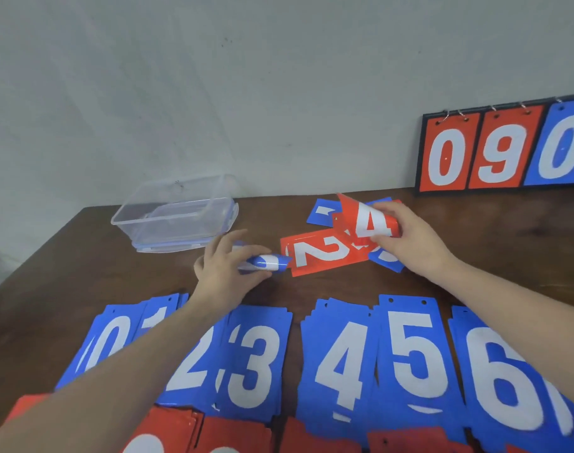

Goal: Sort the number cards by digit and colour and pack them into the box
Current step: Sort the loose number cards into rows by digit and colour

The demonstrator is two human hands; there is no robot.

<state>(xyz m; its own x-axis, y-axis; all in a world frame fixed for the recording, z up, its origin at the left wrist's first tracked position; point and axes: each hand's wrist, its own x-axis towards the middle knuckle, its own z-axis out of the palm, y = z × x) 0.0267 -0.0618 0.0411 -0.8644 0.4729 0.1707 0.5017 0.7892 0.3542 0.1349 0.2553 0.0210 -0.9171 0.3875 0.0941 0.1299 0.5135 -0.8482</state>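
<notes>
Red 4 card (372, 223), curled

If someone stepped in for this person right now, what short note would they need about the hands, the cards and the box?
Left hand: holds a curled blue card.
Right hand: lifts a bent red 4 card off the mixed pile; a red 2 card lies on top there.
Done: blue stacks laid in a row by digit, 0 to 6 showing; red stacks started along the near edge.
Clear box sits at the far left, with no cards visible inside.
Left: sort the remaining pile, then pack everything into the box.
</notes>
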